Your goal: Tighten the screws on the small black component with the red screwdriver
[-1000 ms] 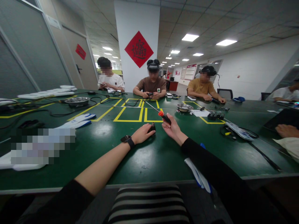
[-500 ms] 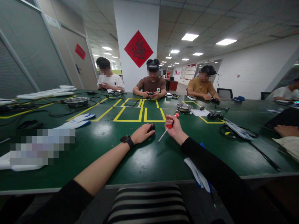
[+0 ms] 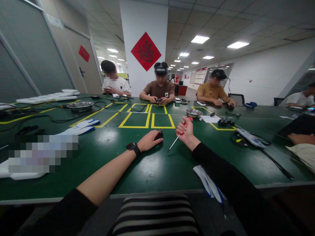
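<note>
My left hand (image 3: pixel 148 141) rests on the green table with its fingers closed around a small black part (image 3: pixel 160 134); its exact kind is too small to make out. In my right hand (image 3: pixel 186 131) is a screwdriver (image 3: pixel 174 143), its red handle wrapped by the fingers. The metal shaft slants down and left toward the tabletop, to the right of the black part and apart from it. A few tiny bits, perhaps screws (image 3: pixel 138 135), lie left of my left hand.
Yellow tape marks the green table (image 3: pixel 128 164). A white glove (image 3: pixel 208 182) lies by the front edge under my right forearm. Metal bowls (image 3: pixel 194 113), several black parts (image 3: pixel 226 121), cables (image 3: pixel 98 111) and another glove (image 3: pixel 78 127) are around. Co-workers (image 3: pixel 159 87) sit across the table.
My right hand has shifted slightly right and turned, and the screwdriver with it; its tip sits a little lower. My left hand stays on the black part.
</note>
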Demonstrator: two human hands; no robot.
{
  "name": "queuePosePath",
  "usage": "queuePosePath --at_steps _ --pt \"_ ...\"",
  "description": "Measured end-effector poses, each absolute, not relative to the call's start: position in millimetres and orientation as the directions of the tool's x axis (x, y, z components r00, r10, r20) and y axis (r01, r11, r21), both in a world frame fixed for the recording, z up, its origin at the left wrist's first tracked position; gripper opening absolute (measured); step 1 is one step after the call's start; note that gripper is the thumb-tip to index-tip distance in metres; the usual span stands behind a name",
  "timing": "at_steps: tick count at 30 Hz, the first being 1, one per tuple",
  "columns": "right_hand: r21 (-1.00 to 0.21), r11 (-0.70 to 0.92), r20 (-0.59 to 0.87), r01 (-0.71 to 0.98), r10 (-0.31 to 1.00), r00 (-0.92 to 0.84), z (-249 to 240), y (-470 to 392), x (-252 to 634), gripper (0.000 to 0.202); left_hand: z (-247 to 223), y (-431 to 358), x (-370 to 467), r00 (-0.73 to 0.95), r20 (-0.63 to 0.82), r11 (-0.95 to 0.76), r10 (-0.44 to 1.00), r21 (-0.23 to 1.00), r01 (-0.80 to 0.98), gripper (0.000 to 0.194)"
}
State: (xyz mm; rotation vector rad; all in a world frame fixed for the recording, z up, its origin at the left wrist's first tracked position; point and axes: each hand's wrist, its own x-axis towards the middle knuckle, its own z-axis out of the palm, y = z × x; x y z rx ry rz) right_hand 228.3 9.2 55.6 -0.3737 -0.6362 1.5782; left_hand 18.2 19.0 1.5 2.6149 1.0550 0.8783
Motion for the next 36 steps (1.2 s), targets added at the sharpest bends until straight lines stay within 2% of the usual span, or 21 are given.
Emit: queuePosePath --at_steps 4,8,11,14,19,22,26,30,33,36 --pt "-0.585 -0.028 0.115 -0.810 0.986 -0.117 54.4 11.3 230.4 0.031 2.6 14.8 18.5 0.542 0.463 -0.713 0.701 0.463 0.527 0.051" --pt "-0.583 -0.018 0.119 -0.812 0.987 -0.107 57.9 11.2 229.8 0.031 4.2 12.3 30.9 0.469 0.479 -0.660 0.742 0.646 0.384 0.070" --pt "-0.587 -0.014 0.133 -0.810 0.985 -0.113 62.7 7.8 226.9 0.031 1.6 17.6 44.6 0.351 0.415 -0.514 0.840 0.815 0.267 0.074" --pt "-0.572 -0.017 0.168 -0.820 0.976 -0.137 64.1 4.9 226.2 0.031 -2.8 24.1 51.0 0.327 0.309 -0.372 0.893 0.915 0.153 0.063" --pt "-0.496 -0.021 0.221 -0.868 0.964 -0.149 58.8 8.3 231.5 0.015 -3.6 24.5 43.2 0.418 0.324 -0.429 0.849 0.884 0.186 0.035" --pt "-0.448 -0.038 0.173 -0.893 0.976 -0.128 57.7 12.9 234.2 0.004 -1.4 22.0 39.0 0.478 0.326 -0.468 0.816 0.858 0.213 0.032" --pt "-0.420 -0.202 0.146 -0.885 0.947 -0.285 57.9 15.9 237.0 0.004 -1.1 21.7 38.2 0.504 0.349 -0.503 0.790 0.839 0.206 0.030" --pt "-0.470 -0.276 0.245 -0.838 0.872 -0.424 54.8 13.9 238.0 0.014 -2.6 23.2 37.9 0.522 0.348 -0.509 0.779 0.837 0.201 0.028" --pt "-0.514 -0.230 0.262 -0.826 0.875 -0.407 53.0 11.5 235.7 0.015 -1.9 22.7 36.9 0.529 0.326 -0.492 0.784 0.846 0.208 0.029" --pt "-0.539 -0.187 0.197 -0.822 0.920 -0.339 52.0 11.6 230.9 0.015 0.8 20.3 35.9 0.529 0.310 -0.488 0.790 0.841 0.236 0.029"
